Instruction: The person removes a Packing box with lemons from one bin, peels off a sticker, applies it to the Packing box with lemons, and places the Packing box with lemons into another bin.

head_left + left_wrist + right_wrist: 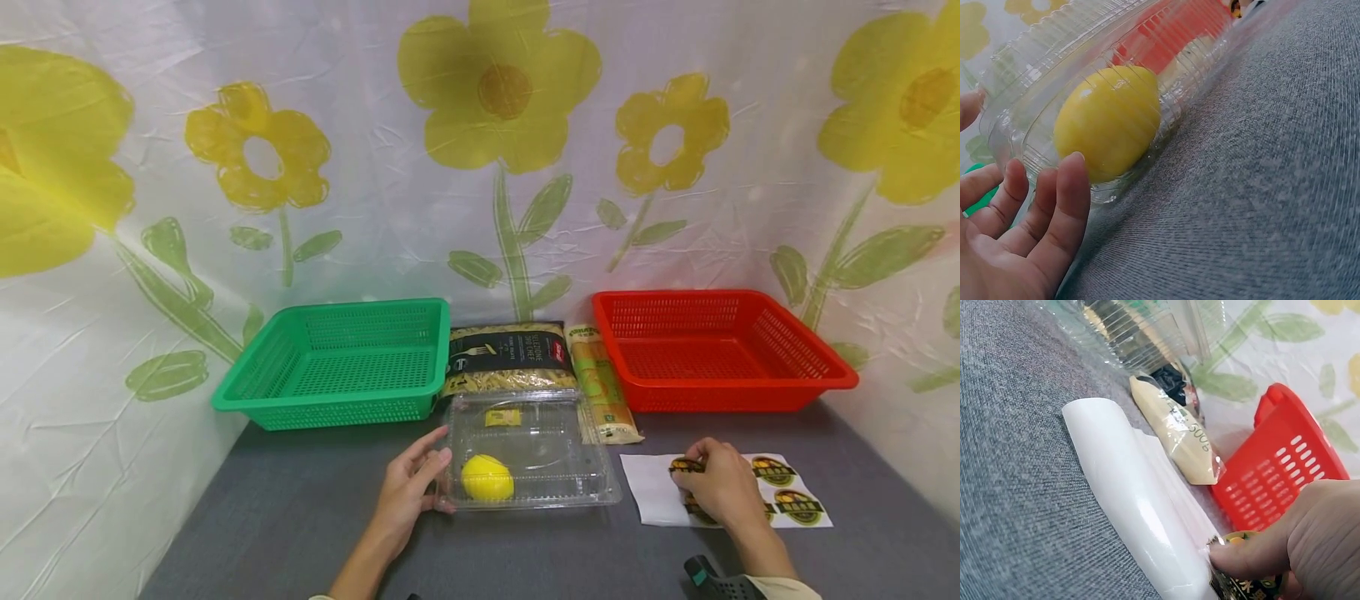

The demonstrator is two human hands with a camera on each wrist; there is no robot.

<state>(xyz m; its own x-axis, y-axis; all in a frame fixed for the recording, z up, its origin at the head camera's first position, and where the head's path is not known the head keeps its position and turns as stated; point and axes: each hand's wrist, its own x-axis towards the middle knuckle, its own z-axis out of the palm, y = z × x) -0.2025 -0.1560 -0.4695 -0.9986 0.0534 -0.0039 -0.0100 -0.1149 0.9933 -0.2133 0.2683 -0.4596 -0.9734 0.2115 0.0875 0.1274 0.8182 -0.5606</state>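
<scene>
Flowered curtain (360, 208) behind grey table (300, 517); right hand (723, 487) pinches label (682, 466) at white sheet (651, 498), left hand (405, 487) holds clear box (555, 483) by left edge; label likely light, limp, sticky, best taken by rim

place: curtained tabletop booth | signs: flower-print curtain (367, 183), grey table (300, 508)

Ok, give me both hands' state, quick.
Left hand: holding the clear container by its left edge.
Right hand: closed, pinching a label between thumb and fingers.
</scene>
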